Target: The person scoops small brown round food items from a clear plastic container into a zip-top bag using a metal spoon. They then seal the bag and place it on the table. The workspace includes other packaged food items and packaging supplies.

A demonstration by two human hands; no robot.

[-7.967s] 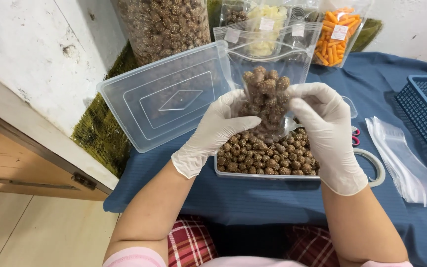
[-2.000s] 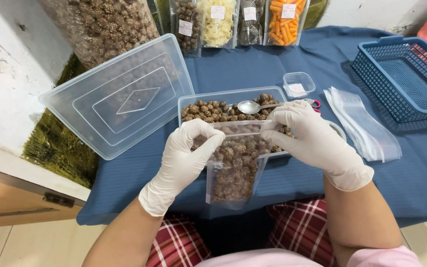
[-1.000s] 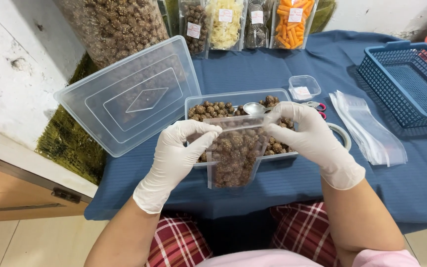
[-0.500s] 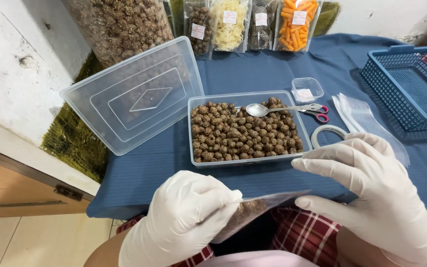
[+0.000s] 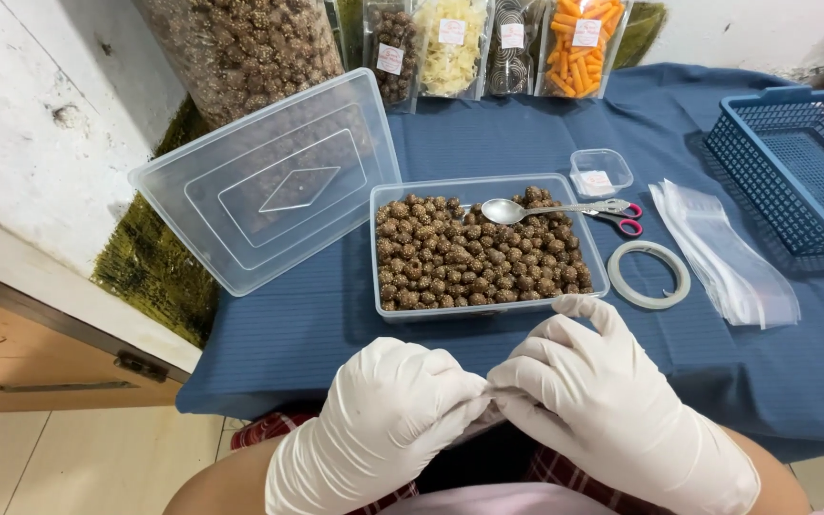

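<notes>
My left hand (image 5: 383, 434) and my right hand (image 5: 612, 410), both in white gloves, are pressed together over my lap below the table's front edge. Their fingertips pinch the top of a small clear pouch of brown balls, and the hands hide almost all of it. Just beyond my hands stands a clear rectangular tub (image 5: 375, 250) full of brown sesame-coated balls (image 5: 474, 262). A metal spoon (image 5: 512, 210) lies across the top of the balls. The tub's clear lid (image 5: 269, 181) leans to the left of it.
Right of the tub lie pink-handled scissors (image 5: 625, 221), a tape roll (image 5: 648, 274), a stack of empty clear bags (image 5: 727, 253) and a small clear box (image 5: 601, 172). A blue basket (image 5: 803, 162) stands far right. Snack packets (image 5: 512, 43) line the back; a blue cloth (image 5: 307, 324) covers the table.
The filled pouch came down from in front of the tub to my lap. My hands have closed together over its top, and the pouch is now almost hidden.
</notes>
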